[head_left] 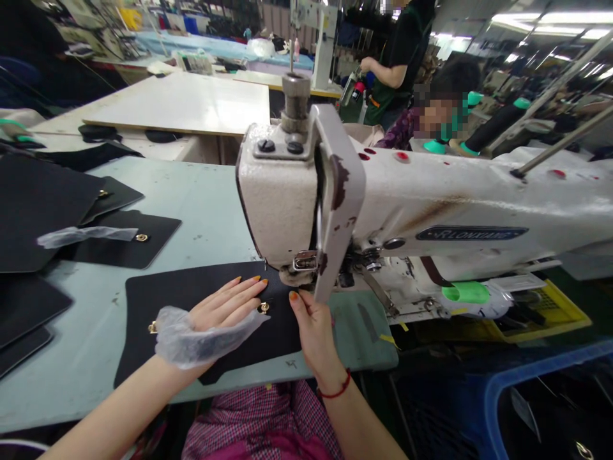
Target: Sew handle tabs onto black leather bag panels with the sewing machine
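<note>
Steadying the black panel (244, 347) on the pale table (205, 198), beside the sewing machine's head (282, 191), is seemingly the step in hand: the left hand (227, 306) is lying flat across it, the right hand (313, 322) is touching its right edge, grip unclear; the next move is probably calling for even guiding.

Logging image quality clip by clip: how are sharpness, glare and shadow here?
Head view: left hand, right hand and black panel look fairly sharp; head view: overhead lights glare, the white board shines; head view: the lower right around the blue bin is dim.
</note>
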